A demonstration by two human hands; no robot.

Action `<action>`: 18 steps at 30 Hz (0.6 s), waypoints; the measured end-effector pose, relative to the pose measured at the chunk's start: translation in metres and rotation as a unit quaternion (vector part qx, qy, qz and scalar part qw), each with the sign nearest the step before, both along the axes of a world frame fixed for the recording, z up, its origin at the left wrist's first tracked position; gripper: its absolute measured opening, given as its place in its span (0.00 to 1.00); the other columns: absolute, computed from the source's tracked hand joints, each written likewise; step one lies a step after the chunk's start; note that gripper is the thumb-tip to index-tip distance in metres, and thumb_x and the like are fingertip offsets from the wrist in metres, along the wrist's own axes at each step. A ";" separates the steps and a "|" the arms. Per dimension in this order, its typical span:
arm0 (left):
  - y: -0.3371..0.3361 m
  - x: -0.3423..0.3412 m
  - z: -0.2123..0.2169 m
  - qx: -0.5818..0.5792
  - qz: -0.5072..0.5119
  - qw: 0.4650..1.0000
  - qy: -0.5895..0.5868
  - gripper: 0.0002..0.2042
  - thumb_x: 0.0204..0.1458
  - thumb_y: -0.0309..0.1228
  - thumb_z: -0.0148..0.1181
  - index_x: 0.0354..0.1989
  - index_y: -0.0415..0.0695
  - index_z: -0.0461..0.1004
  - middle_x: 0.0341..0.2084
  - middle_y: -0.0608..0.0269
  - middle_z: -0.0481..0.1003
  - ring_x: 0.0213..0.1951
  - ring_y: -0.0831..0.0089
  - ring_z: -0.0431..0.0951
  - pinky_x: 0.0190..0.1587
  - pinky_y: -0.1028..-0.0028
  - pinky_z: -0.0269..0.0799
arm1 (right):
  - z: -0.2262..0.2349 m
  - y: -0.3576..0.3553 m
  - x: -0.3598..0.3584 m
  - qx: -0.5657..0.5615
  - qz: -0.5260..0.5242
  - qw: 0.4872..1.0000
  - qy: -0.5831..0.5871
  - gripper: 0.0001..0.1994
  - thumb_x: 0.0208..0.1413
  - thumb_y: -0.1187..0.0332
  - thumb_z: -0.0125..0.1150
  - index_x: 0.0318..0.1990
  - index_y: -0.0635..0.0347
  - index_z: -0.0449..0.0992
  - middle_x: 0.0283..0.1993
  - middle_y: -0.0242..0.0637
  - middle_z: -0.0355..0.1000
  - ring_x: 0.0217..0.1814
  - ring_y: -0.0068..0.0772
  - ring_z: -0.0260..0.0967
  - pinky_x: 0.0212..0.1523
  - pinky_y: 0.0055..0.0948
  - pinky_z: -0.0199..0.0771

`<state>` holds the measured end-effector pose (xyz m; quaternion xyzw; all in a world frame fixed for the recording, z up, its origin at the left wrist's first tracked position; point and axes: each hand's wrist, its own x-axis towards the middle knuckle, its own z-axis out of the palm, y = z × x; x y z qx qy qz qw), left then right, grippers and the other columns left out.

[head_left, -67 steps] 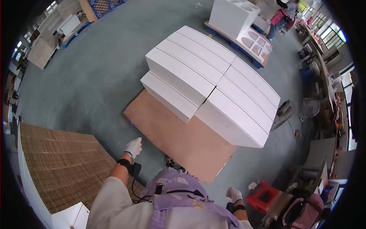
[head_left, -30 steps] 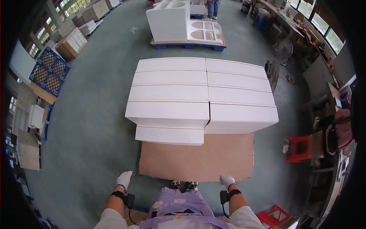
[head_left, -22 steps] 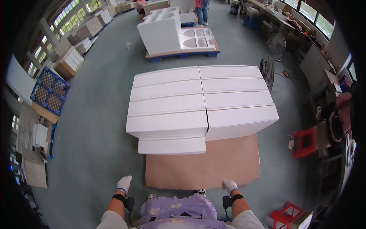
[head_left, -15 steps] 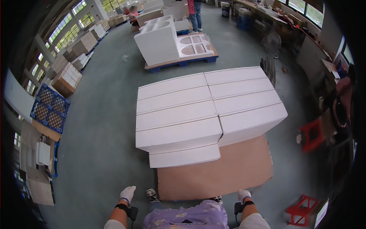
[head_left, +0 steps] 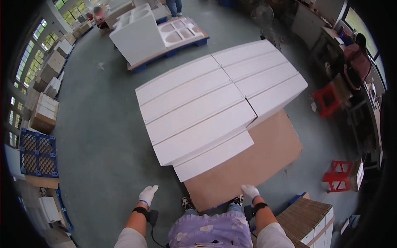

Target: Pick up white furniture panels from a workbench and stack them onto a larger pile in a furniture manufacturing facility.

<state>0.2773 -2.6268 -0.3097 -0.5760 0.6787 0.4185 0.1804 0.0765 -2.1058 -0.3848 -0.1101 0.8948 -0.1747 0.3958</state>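
Observation:
My left hand point(head_left: 148, 195), in a white glove, hangs over the floor to the left of the cardboard sheet, its fingers loosely curled with nothing visible in them. Over the near edge of the brown cardboard sheet point(head_left: 215, 189) is my right hand point(head_left: 249, 191), gloved too, its fingers folded in and no object showing. Neither hand touches the stack of long white panels or boxes point(head_left: 198, 103) in front of me. The stack lies on the cardboard in two side-by-side groups of rows. One lower white piece point(head_left: 215, 155) juts out at the near side.
Farther off, a white unit with round cutouts point(head_left: 138, 37) stands on a blue-edged pallet point(head_left: 169, 53). Red stools point(head_left: 338, 177) and a box stack with a brown top point(head_left: 304, 215) are at right. A blue pallet point(head_left: 39, 153) leans at left. A person point(head_left: 357, 58) sits at the right-hand bench.
My view has turned to the right and moved closer to the white stack. Both hands have come up a little and nearer the stack; the brown-topped box stack has come into view at right.

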 end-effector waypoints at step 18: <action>0.048 -0.138 -0.190 0.181 0.115 0.960 0.178 0.28 0.59 0.47 0.60 0.61 0.40 0.67 0.44 0.61 0.76 0.45 0.72 0.77 0.46 0.71 0.75 | -0.121 -0.009 -0.231 -0.125 -0.192 0.927 0.297 0.36 0.58 0.40 0.54 0.60 0.65 0.71 0.58 0.54 0.71 0.62 0.53 0.67 0.59 0.37 0.67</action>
